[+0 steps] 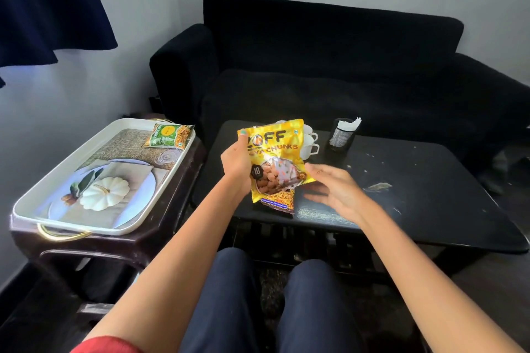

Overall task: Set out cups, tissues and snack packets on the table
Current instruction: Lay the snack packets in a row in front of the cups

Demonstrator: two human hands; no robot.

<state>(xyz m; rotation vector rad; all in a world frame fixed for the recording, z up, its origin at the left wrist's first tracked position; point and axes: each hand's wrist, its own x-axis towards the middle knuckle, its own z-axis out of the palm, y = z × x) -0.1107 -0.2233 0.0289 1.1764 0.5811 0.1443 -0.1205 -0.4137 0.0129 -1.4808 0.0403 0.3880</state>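
- Your left hand (238,163) grips the yellow snack packet (275,157) by its left edge, thumb curled over the front near the top corner, holding it upright above the near left part of the black table (415,198).
- Your right hand (332,189) sits just beside the packet's lower right corner, fingers straight and loosely spread, palm turned toward the packet; you cannot tell from this view whether the fingertips touch the wrapper.
- A second packet (279,203), dark-edged with orange and yellow print, lies flat on the table directly under the yellow one, and only its lower part shows.
- Behind the held packet, the white cups (311,143) stand together at the far side of the table, partly hidden by the wrapper.
- Just to their right stands a black mesh holder (342,136) with white tissues (351,123) sticking out of its top.
- The table surface to the right carries scattered crumbs and a small scrap (378,187).
- To your left, a white tray (37,198) with a printed pumpkin picture and gold handles rests on a dark side stand (160,218).
- A green snack packet (169,136) lies in the tray's far right corner.
- A black sofa (329,66) stands beyond the table, against the wall.
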